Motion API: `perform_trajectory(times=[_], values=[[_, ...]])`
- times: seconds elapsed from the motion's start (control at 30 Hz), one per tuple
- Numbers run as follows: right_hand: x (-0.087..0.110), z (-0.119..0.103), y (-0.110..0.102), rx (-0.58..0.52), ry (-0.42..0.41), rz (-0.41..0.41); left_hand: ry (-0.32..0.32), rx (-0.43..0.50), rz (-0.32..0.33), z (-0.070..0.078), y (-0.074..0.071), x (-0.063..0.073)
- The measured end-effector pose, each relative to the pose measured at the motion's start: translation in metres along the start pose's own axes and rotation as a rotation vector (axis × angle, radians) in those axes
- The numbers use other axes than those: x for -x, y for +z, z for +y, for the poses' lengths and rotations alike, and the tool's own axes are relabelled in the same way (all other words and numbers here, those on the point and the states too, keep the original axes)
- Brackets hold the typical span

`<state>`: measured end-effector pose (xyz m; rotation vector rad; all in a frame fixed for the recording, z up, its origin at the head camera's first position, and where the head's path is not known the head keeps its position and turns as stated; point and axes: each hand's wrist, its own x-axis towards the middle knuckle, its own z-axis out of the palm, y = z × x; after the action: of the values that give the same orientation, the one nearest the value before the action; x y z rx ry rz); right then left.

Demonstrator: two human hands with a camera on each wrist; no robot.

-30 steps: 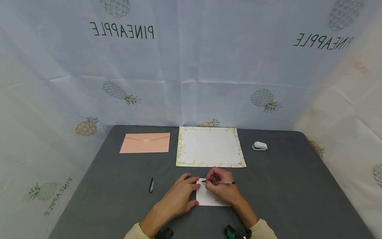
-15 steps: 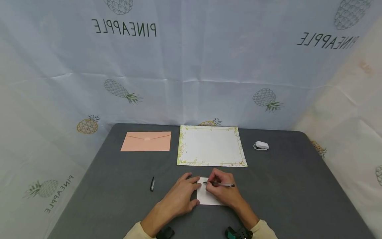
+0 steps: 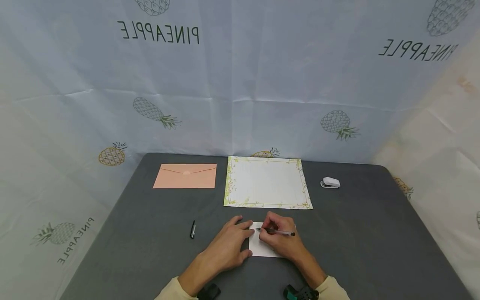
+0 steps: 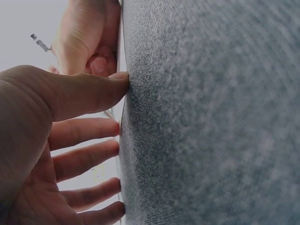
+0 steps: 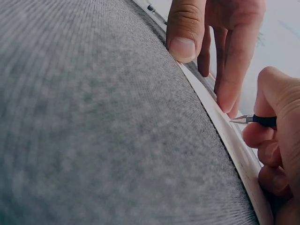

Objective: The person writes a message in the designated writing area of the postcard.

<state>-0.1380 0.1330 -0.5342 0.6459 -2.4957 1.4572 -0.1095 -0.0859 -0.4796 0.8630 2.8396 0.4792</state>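
Note:
A small white card (image 3: 258, 246) lies on the dark table, partly covered by both hands. My left hand (image 3: 229, 243) rests at its left edge, fingers spread and fairly straight, thumb and fingertips pressing down there. My right hand (image 3: 282, 238) pinches a pen (image 3: 277, 232) with a dark grip and clear barrel. In the right wrist view the metal pen tip (image 5: 238, 120) is right at the card, close to the left hand's index finger (image 5: 229, 96). To the left of the hands lies the black pen cap (image 3: 193, 230).
A pink envelope (image 3: 185, 177) lies at the back left of the grey table (image 3: 360, 233). Behind the hands is a large white sheet (image 3: 268, 183) with a leafy yellow-green border. Toward the back right stands a small white stapler (image 3: 330, 182). A pineapple-print curtain (image 3: 240, 75) surrounds the table.
The head view has shifted slightly. My right hand has stayed over the card with the pen, its fingers moving a little. The left hand keeps its place at the card's edge.

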Motion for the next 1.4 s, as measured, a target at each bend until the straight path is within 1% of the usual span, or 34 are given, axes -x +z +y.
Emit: perform_trajectory(times=[0.33, 0.57, 0.7, 0.73, 0.83, 0.93, 0.97, 1.03, 1.27, 1.4], values=[[0.0004, -0.0005, -0.0023, -0.019, -0.006, -0.030, 0.006, -0.004, 0.016, 0.0001, 0.0013, -0.0007], [0.0005, -0.0019, -0.0031, -0.019, -0.029, 0.019, 0.008, -0.010, 0.016, 0.0001, 0.0022, -0.0007], [0.0004, -0.0013, -0.0025, 0.004, -0.025, 0.025, 0.017, 0.004, 0.028, -0.0003, 0.0021, -0.0007], [0.0005, -0.0009, -0.0024, 0.006, -0.026, 0.025, 0.033, -0.001, 0.043, -0.0032, 0.0054, -0.0009], [0.0008, 0.0008, -0.0020, 0.009, -0.031, 0.026, 0.037, 0.004, 0.051, -0.0033, 0.0053, -0.0009], [0.0008, 0.0018, -0.0019, 0.019, -0.036, 0.023, 0.027, -0.007, 0.041, -0.0026, 0.0059, -0.0008], [0.0007, 0.0019, -0.0018, 0.021, -0.036, 0.021, 0.010, -0.004, 0.026, 0.0004, 0.0027, -0.0006], [0.0005, 0.0021, -0.0018, 0.027, -0.041, 0.018, 0.005, -0.014, 0.019, 0.0007, 0.0031, -0.0006], [0.0006, -0.0005, -0.0033, 0.036, -0.033, 0.026, 0.003, -0.009, 0.016, 0.0011, 0.0032, -0.0003], [0.0010, -0.0004, -0.0031, 0.027, -0.047, 0.024, 0.006, -0.014, 0.019, 0.0009, 0.0033, -0.0003]])
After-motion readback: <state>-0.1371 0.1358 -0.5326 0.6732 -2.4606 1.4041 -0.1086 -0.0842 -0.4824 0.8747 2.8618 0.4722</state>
